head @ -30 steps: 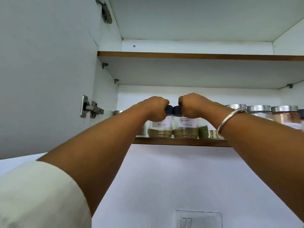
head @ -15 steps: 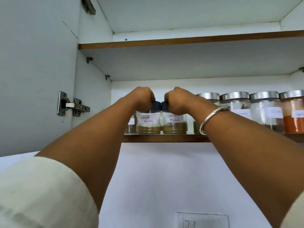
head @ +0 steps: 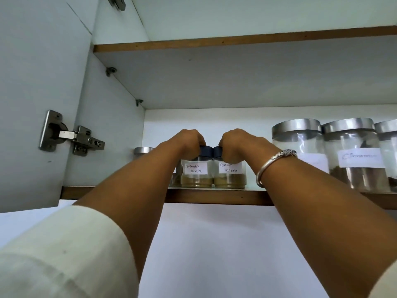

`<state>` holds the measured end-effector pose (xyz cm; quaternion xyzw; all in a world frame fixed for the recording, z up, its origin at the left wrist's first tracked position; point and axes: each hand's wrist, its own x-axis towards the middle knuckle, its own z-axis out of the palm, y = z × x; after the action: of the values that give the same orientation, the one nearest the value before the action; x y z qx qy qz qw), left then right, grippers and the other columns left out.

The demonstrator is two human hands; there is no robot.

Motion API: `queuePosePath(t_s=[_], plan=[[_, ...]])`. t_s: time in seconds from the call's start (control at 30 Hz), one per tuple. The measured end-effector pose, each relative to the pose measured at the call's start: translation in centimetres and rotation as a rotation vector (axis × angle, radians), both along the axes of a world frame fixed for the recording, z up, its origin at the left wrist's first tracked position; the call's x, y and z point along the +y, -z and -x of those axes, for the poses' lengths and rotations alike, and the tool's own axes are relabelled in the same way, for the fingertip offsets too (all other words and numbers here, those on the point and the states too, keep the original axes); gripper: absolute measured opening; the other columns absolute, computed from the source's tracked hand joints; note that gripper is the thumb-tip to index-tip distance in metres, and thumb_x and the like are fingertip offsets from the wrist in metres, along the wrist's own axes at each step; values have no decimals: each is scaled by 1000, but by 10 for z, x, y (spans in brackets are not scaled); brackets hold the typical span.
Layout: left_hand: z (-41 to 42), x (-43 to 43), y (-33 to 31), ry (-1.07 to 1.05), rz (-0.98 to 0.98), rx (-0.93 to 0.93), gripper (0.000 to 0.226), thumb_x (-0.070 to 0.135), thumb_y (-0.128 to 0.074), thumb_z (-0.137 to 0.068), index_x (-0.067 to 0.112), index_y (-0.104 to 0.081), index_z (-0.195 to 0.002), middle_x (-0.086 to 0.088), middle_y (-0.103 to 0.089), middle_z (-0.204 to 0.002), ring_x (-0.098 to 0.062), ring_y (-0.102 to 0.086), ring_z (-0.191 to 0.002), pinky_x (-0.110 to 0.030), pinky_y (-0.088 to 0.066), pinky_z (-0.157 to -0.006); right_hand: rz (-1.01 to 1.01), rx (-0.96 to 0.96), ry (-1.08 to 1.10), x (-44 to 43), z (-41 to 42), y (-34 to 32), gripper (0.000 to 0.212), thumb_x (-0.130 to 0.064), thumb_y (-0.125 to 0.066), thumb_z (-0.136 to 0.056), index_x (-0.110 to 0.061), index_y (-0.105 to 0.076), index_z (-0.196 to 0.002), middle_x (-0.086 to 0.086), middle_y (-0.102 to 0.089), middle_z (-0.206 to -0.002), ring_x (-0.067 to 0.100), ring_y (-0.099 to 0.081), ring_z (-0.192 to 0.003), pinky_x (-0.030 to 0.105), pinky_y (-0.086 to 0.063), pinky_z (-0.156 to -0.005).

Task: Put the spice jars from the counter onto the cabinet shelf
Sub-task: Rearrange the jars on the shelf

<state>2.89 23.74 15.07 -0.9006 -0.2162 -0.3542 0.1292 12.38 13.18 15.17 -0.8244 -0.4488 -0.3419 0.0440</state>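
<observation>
Both arms extend upward to frame centre. Left hand grips coriander jar by its cap; right hand grips masala jar likewise. Jars stand touching on shelf.

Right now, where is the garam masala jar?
The garam masala jar stands on the lower shelf, under the right hand, beside the coriander powder jar.

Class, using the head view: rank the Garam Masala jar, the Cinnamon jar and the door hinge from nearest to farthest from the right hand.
1. Garam Masala jar: gripped under the right hand.
2. Cinnamon jar: to its right on the shelf.
3. Door hinge: far left, beyond the left hand.
</observation>
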Motion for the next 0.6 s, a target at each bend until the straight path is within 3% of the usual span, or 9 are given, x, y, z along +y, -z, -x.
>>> queuePosePath(t_s=[0.17, 0.33, 0.47, 0.6], plan=[[-14, 16, -3, -19, 12, 34, 40, 2, -45, -86, 18, -61, -120, -3, -61, -119, -21, -53, -100, -27, -39, -76, 6, -27, 35, 15, -10, -4, 21, -18, -51, -85, -17, -47, -65, 1, -49, -72, 17, -47, -62, 26, -33, -49], [-23, 20, -8, -96, -11, 177, 27, 3, -43, -86, 15, -61, -102, -5, -61, -105, -22, -52, -88, -30, -39, -72, 46, -43, 34, 22, -18, -7, 16, -11, -49, -78, -16, -48, -62, 4, -51, -66, 20, -51, -61, 32, -42, -61], [-25, 24, -3, -91, 35, 221, 34, 5, -38, -89, 10, -56, -118, -10, -59, -114, -26, -53, -101, -32, -40, -79, 116, -18, 27, 27, -26, -4, 11, -9, -48, -75, -14, -51, -65, 4, -54, -67, 20, -52, -60, 31, -42, -55], [-25, 25, 4, -81, 92, 222, 45, 3, -34, -91, 8, -40, -135, -14, -48, -134, -29, -44, -121, -35, -35, -92, 154, -5, 35, 26, -29, 1, 9, -8, -45, -72, -14, -52, -71, 4, -53, -71, 20, -51, -61, 30, -41, -54]])
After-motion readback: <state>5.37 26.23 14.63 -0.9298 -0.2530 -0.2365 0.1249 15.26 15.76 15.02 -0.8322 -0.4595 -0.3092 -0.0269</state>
